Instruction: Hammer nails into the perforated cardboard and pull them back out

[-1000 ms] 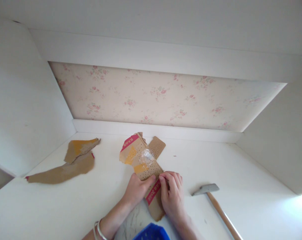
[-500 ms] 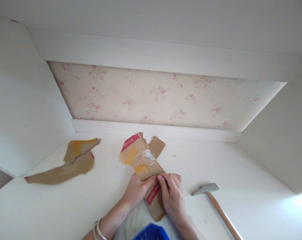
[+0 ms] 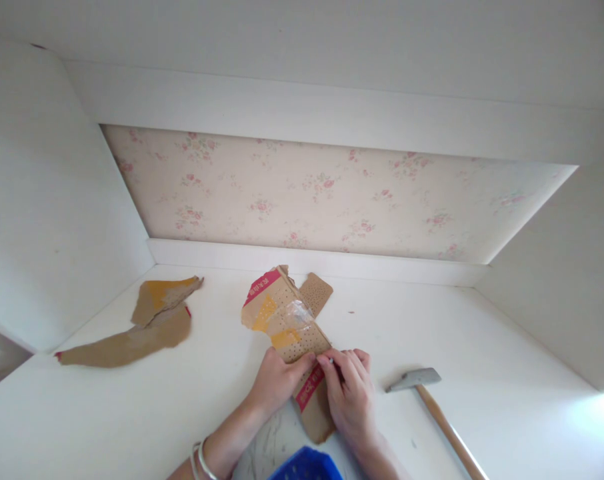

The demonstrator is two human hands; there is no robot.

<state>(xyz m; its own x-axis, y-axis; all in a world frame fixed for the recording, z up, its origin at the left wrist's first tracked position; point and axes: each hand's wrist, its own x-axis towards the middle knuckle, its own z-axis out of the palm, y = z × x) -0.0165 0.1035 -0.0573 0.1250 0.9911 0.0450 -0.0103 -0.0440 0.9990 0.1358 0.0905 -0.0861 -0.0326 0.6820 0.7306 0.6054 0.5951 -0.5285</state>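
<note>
A torn piece of brown cardboard (image 3: 282, 307) with red print, yellow tape and many small punched holes lies on the white surface. My left hand (image 3: 275, 383) grips its left edge, thumb pressed flat on top near the red band. My right hand (image 3: 351, 390) is closed at the right edge, its thumb and fingertips pinched close to my left thumb. A tiny shiny tip shows between those fingers, too small to name. Partly beneath the big piece sits a smaller cardboard scrap (image 3: 316, 294), also full of holes.
To the right lies a hammer (image 3: 439, 413) with a wooden handle. Another torn cardboard strip (image 3: 127, 340) rests at the left. A blue plastic container (image 3: 307, 465) is at the bottom edge. White panels surround the surface, with floral wallpaper (image 3: 322, 200) behind.
The view has shifted slightly, moving everything a little to the right. Both hands keep nearly the same hold on the cardboard.
</note>
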